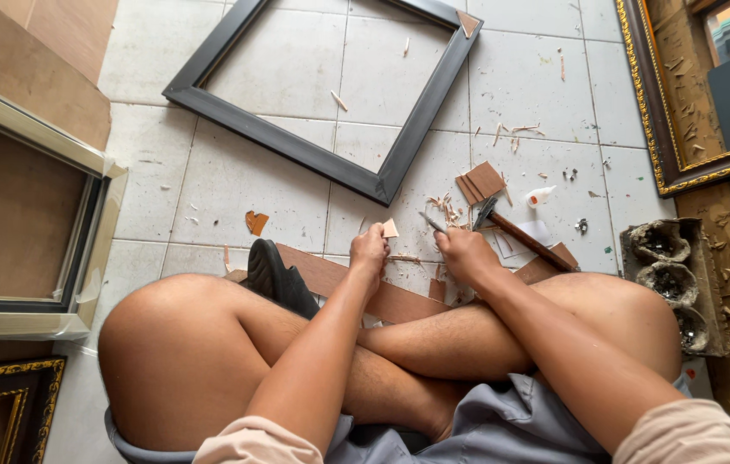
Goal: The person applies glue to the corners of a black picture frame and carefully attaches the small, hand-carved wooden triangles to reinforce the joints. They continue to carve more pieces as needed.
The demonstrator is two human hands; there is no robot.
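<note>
I sit cross-legged on a tiled floor. My left hand (370,250) pinches a small pale wooden chip (390,228) above a long brown board strip (356,288) lying across my legs. My right hand (463,252) grips a knife whose blade (431,222) points toward the chip. A hammer (515,232) with a wooden handle lies just right of my right hand. A stack of small brown board pieces (481,182) sits beyond it, with a small white glue bottle (540,197) nearby.
A dark empty picture frame (313,153) lies on the tiles ahead. A silver frame (94,249) and a gold-patterned one (34,378) are at left, an ornate gold frame (653,112) at right. A grey pulp tray (670,275) sits by my right knee. Wood shavings litter the floor.
</note>
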